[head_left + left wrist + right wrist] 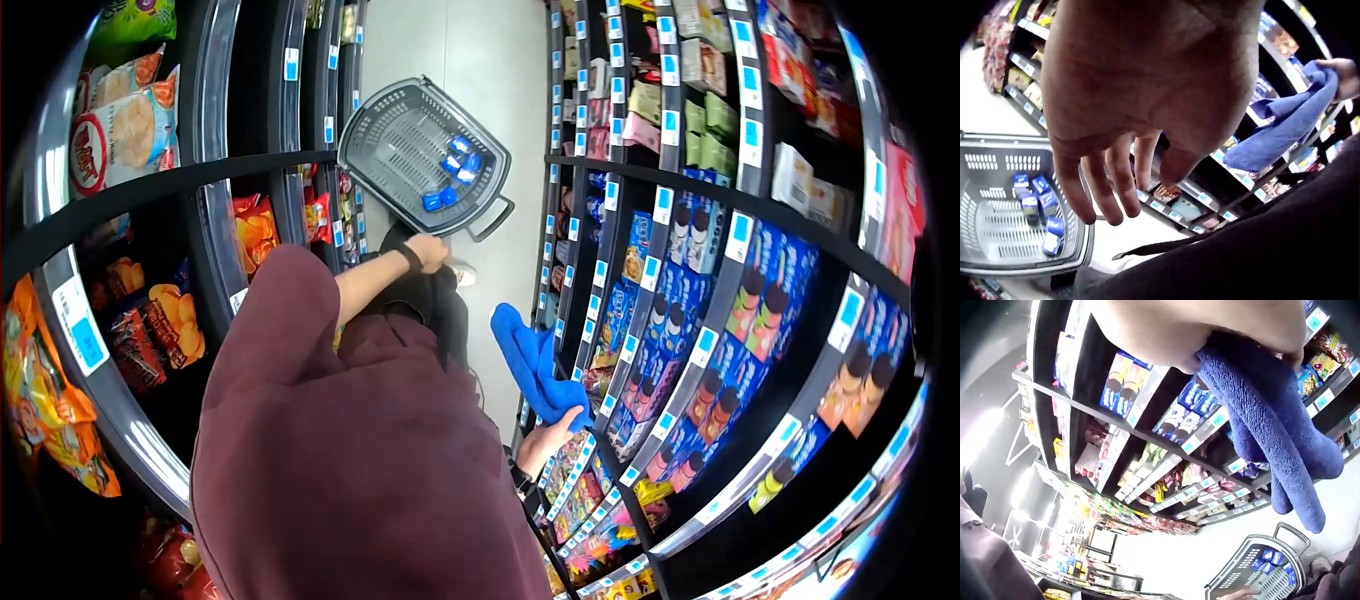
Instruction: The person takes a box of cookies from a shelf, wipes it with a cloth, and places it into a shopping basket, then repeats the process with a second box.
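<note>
A blue cloth (535,365) hangs from the right hand (552,440), whose fingers grip one end of it beside the right-hand shelves. In the right wrist view the cloth (1266,419) droops in thick folds below the hand (1204,325). The left hand (430,253) is near the grey basket (375,180), at its near side; in the left wrist view that hand (1141,106) has loosely extended, slightly bent fingers and holds nothing. Several small blue packs (462,160) lie in the basket, also visible in the left wrist view (1038,200).
Shelves with blue cookie boxes (715,340) and price tags rise on the right. Snack bags (125,130) fill parts of the left shelves. A pale floor aisle (450,60) runs between them, with the person's shoe (463,274) below the basket.
</note>
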Tool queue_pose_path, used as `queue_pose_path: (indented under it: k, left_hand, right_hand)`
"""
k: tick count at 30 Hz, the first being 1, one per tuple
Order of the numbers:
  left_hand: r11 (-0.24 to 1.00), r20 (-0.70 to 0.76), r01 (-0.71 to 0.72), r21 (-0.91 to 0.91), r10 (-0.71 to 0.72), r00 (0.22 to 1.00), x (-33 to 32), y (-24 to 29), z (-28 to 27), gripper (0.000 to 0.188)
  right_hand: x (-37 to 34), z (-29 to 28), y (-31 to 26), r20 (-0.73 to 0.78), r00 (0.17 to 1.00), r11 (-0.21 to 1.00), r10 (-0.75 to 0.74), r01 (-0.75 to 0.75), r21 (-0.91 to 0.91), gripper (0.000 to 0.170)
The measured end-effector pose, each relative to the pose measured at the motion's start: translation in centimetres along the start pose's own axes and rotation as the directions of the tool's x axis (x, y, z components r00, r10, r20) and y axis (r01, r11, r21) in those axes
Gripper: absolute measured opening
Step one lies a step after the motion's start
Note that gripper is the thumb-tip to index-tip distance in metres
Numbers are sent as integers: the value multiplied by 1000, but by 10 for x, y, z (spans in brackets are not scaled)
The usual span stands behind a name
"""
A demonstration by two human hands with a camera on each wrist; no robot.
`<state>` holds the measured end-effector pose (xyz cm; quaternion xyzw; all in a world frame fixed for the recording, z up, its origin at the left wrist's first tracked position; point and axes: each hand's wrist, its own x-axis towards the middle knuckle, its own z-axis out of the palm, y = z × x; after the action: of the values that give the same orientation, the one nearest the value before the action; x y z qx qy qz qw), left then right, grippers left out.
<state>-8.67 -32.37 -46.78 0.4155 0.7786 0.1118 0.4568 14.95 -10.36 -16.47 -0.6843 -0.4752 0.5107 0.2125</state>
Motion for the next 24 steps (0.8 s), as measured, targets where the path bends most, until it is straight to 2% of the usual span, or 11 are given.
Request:
queue_pose_path:
  k: [3, 6, 8, 10, 12, 15, 18, 19, 22, 23, 24]
  left_hand:
    - [984, 72, 139, -109, -132, 989, 23, -49, 23, 30]
    - [924, 100, 303, -233, -287, 953, 47, -97, 38, 30]
    - [865, 132, 451, -218, -432, 892, 58, -119, 35, 31]
    - [826, 141, 507, -246, -486, 862, 74, -138, 29, 34]
    - [801, 67, 478, -361, -489, 870, 98, -162, 34, 40]
    - [806, -131, 364, -467, -470, 873, 124, -178, 33, 50]
    - [809, -236, 393, -436, -525, 818, 159, -186, 30, 53]
    - [812, -165, 438, -387, -528, 833, 180, -208, 47, 64]
    - [469, 122, 545, -695, -671, 732, 238, -251, 73, 77]
    - [207, 244, 534, -820, -717, 653, 253, -252, 70, 92]
    - [157, 221, 485, -860, -741, 633, 275, -270, 92, 97]
  right_hand:
    - [0, 9, 14, 112, 991, 987, -78, 93, -131, 58]
    - [7, 9, 40, 182, 983, 962, -35, 82, -262, 59]
    - [2, 13, 48, 181, 982, 936, 53, 14, -353, 63]
    - [0, 27, 60, 50, 991, 902, 123, -90, -421, 65]
    - [13, 28, 81, -13, 966, 860, 258, -236, -452, 65]
    - [25, 40, 109, -16, 962, 882, 272, -256, -395, 66]
    - [35, 43, 125, -149, 905, 763, 399, -418, -493, 65]
    - [34, 56, 125, -129, 898, 790, 420, -432, -434, 64]
    - [42, 4, 177, -28, 912, 735, 410, -349, -581, 64]
    - [45, 13, 184, -27, 906, 737, 422, -360, -573, 64]
    - [47, 17, 183, -105, 847, 734, 521, -507, -452, 64]
